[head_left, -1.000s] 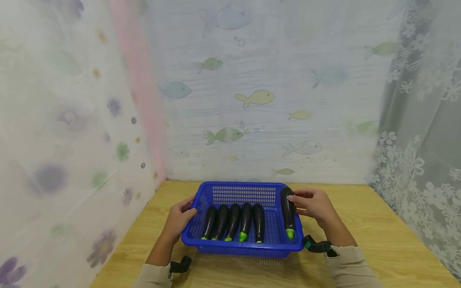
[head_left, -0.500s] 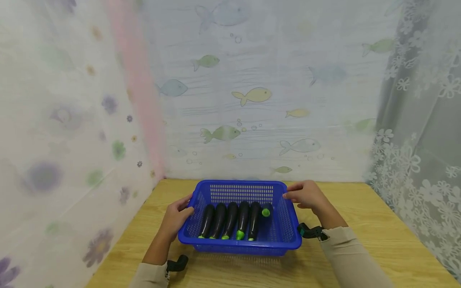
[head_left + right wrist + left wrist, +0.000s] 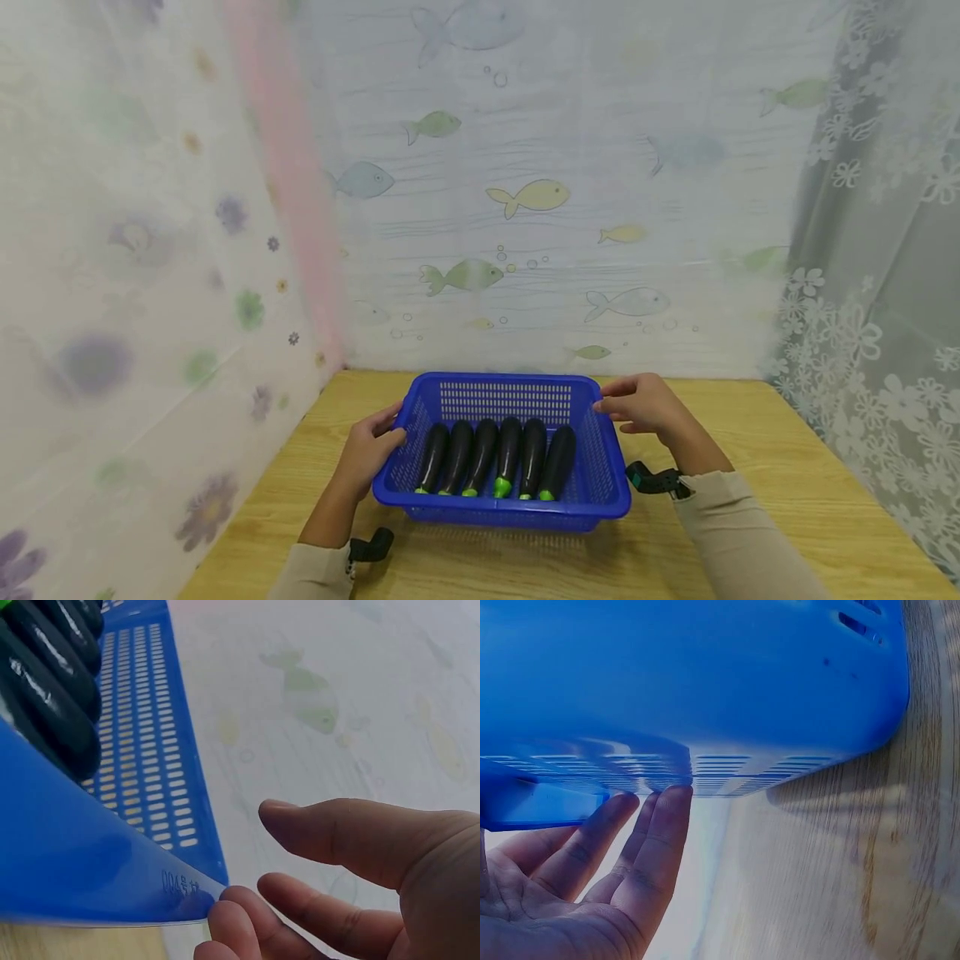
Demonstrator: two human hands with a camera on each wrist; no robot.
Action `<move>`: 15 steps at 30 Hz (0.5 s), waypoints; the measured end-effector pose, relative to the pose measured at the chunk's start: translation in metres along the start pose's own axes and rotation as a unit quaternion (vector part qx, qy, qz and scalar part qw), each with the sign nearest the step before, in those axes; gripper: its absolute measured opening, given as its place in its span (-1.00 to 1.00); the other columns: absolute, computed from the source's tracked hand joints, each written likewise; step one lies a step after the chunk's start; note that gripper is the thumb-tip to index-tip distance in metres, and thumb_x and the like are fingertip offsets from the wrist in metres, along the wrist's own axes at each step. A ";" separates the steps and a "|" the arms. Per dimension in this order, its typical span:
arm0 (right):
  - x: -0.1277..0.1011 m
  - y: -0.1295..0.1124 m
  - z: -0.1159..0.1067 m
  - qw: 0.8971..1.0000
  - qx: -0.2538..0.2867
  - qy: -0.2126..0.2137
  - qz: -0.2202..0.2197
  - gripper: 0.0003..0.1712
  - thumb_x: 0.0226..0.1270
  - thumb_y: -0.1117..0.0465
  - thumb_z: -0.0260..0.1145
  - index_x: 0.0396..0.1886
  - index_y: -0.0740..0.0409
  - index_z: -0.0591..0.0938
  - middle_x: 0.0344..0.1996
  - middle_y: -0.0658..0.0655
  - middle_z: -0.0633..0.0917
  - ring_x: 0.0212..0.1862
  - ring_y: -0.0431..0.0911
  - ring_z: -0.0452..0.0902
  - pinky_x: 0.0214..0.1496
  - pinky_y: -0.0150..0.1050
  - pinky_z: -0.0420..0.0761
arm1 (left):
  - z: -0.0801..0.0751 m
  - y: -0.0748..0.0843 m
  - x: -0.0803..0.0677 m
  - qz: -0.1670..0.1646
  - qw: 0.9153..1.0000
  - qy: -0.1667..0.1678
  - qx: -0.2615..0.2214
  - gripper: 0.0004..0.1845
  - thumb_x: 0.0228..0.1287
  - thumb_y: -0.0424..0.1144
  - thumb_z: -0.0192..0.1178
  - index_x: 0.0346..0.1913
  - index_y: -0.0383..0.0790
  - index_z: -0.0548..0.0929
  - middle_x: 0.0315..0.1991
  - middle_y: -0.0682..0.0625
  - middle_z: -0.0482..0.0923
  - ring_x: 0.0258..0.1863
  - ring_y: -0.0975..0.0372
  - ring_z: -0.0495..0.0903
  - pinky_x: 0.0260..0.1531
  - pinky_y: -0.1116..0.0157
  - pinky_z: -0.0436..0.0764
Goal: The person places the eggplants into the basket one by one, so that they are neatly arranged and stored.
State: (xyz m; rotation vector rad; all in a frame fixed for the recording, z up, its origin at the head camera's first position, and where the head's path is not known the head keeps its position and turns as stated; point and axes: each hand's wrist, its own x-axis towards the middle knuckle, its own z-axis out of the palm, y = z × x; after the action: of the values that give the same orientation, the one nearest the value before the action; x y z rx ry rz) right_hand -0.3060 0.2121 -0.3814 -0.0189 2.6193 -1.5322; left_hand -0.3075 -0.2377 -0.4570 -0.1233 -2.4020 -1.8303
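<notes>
A blue plastic basket (image 3: 502, 506) with slotted walls sits on the table, holding several dark eggplants (image 3: 482, 458) side by side in a row, green stem ends toward me. The rightmost eggplant (image 3: 558, 463) leans slightly. My left hand (image 3: 369, 454) holds the basket's left rim, thumb over the top. In the left wrist view the fingers (image 3: 658, 847) reach under the rim to the outer wall. At the far right corner is my right hand (image 3: 637, 407); in the right wrist view its lower fingers (image 3: 234, 922) touch the rim's corner, while the thumb (image 3: 322, 829) is apart from it.
The basket stands on a wood-grain table (image 3: 750, 467). Behind it hangs a fish-print curtain (image 3: 525, 250), with a flower-print sheet (image 3: 150, 333) on the left and a white-flowered grey curtain (image 3: 885, 333) on the right. A black wrist device (image 3: 654, 481) sits on each arm.
An eggplant at the basket's right side, by my right hand, has dropped in and now lies at the row's right end. The right hand has let go of it; the left stays on the rim.
</notes>
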 end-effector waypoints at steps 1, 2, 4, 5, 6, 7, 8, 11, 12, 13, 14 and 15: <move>0.000 0.000 0.000 1.000 0.003 0.000 0.001 -0.36 0.32 0.08 0.49 0.29 0.34 0.59 0.17 0.34 0.66 -0.06 -0.01 0.73 -0.05 -0.05 0.78 | 0.000 0.000 0.000 0.000 1.000 0.001 0.000 -0.39 0.35 -0.29 0.24 0.47 -0.09 0.50 0.31 -0.25 0.59 0.18 -0.09 0.66 0.11 -0.07 0.69; 0.000 0.000 -0.001 1.000 0.007 0.000 0.003 -0.35 0.32 0.08 0.48 0.30 0.33 0.58 0.16 0.34 0.67 -0.06 -0.01 0.73 -0.06 -0.06 0.78 | 0.001 0.000 0.001 0.000 1.000 0.001 0.001 -0.39 0.35 -0.29 0.24 0.47 -0.09 0.50 0.31 -0.25 0.59 0.17 -0.09 0.66 0.11 -0.07 0.69; -0.001 -0.001 -0.001 1.000 0.016 -0.001 0.009 -0.35 0.33 0.06 0.48 0.30 0.32 0.58 0.15 0.32 0.67 -0.05 0.00 0.72 -0.06 -0.06 0.78 | 0.001 0.000 0.001 0.000 1.000 0.002 0.002 -0.39 0.35 -0.29 0.23 0.47 -0.09 0.50 0.30 -0.25 0.60 0.16 -0.08 0.67 0.10 -0.06 0.70; -0.001 -0.001 -0.002 1.000 0.019 -0.002 0.012 -0.35 0.33 0.04 0.48 0.30 0.31 0.58 0.16 0.31 0.67 -0.04 0.01 0.72 -0.06 -0.06 0.78 | 0.001 0.000 0.001 0.000 1.000 0.003 0.001 -0.39 0.35 -0.29 0.23 0.47 -0.09 0.50 0.30 -0.25 0.60 0.15 -0.08 0.67 0.09 -0.06 0.70; -0.001 0.000 -0.002 1.000 0.023 -0.004 0.015 -0.34 0.33 0.03 0.47 0.30 0.31 0.58 0.16 0.30 0.67 -0.03 0.02 0.72 -0.05 -0.06 0.78 | 0.001 0.000 0.001 -0.001 1.000 0.004 0.001 -0.39 0.34 -0.29 0.23 0.47 -0.08 0.50 0.29 -0.25 0.61 0.14 -0.08 0.68 0.09 -0.05 0.71; -0.001 0.000 -0.003 1.000 0.026 -0.006 0.016 -0.34 0.34 0.02 0.47 0.31 0.30 0.58 0.17 0.30 0.67 -0.01 0.03 0.72 -0.04 -0.05 0.78 | 0.001 0.000 0.001 -0.001 1.000 0.004 0.001 -0.39 0.34 -0.29 0.23 0.47 -0.08 0.50 0.28 -0.25 0.61 0.13 -0.07 0.68 0.08 -0.04 0.71; -0.001 0.000 -0.003 0.999 0.029 -0.008 0.017 -0.34 0.34 0.02 0.47 0.31 0.30 0.57 0.18 0.30 0.66 0.01 0.05 0.72 -0.04 -0.05 0.78 | 0.001 0.000 0.001 -0.002 1.000 0.005 0.001 -0.39 0.33 -0.29 0.23 0.47 -0.08 0.51 0.28 -0.24 0.62 0.12 -0.06 0.68 0.08 -0.04 0.71; -0.001 0.001 -0.005 0.999 0.033 -0.013 0.018 -0.32 0.34 0.00 0.47 0.32 0.29 0.57 0.20 0.32 0.65 0.06 0.09 0.71 0.00 -0.02 0.77 | 0.001 0.000 0.001 -0.005 1.000 0.007 -0.002 -0.38 0.32 -0.30 0.24 0.46 -0.08 0.51 0.26 -0.24 0.63 0.11 -0.05 0.69 0.07 -0.02 0.72; -0.002 0.001 -0.005 0.999 0.033 -0.015 0.016 -0.31 0.34 -0.01 0.47 0.33 0.29 0.56 0.21 0.33 0.65 0.08 0.11 0.71 0.01 -0.01 0.77 | 0.001 0.000 0.001 -0.005 1.000 0.008 -0.002 -0.38 0.31 -0.30 0.24 0.46 -0.09 0.51 0.26 -0.24 0.63 0.11 -0.04 0.69 0.06 -0.01 0.72; -0.002 0.001 -0.006 0.999 0.033 -0.018 0.015 -0.30 0.34 -0.02 0.47 0.34 0.30 0.55 0.22 0.34 0.64 0.10 0.12 0.71 0.01 -0.01 0.77 | 0.002 0.000 0.001 -0.005 1.000 0.009 -0.003 -0.38 0.31 -0.30 0.24 0.46 -0.09 0.51 0.26 -0.24 0.63 0.11 -0.04 0.69 0.06 0.00 0.73; -0.002 0.002 -0.007 0.999 0.033 -0.019 0.014 -0.29 0.34 -0.02 0.47 0.34 0.30 0.55 0.23 0.34 0.64 0.11 0.14 0.70 0.01 0.00 0.77 | 0.002 0.000 0.001 -0.005 1.000 0.008 -0.004 -0.38 0.31 -0.30 0.24 0.47 -0.10 0.51 0.26 -0.25 0.64 0.10 -0.05 0.69 0.05 0.01 0.73; -0.003 0.002 -0.008 0.999 0.034 -0.021 0.014 -0.28 0.33 -0.03 0.47 0.35 0.29 0.55 0.23 0.34 0.64 0.13 0.15 0.70 0.02 0.00 0.77 | 0.002 0.000 0.001 -0.002 1.000 0.007 -0.004 -0.37 0.32 -0.30 0.24 0.47 -0.12 0.50 0.26 -0.26 0.63 0.10 -0.05 0.69 0.05 0.00 0.73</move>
State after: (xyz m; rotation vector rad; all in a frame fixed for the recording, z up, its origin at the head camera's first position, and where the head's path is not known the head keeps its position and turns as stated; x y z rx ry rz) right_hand -0.3040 0.2205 -0.3785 -0.0089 2.5243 -1.5924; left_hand -0.3084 -0.2356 -0.4571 -0.1057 -2.3887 -1.8354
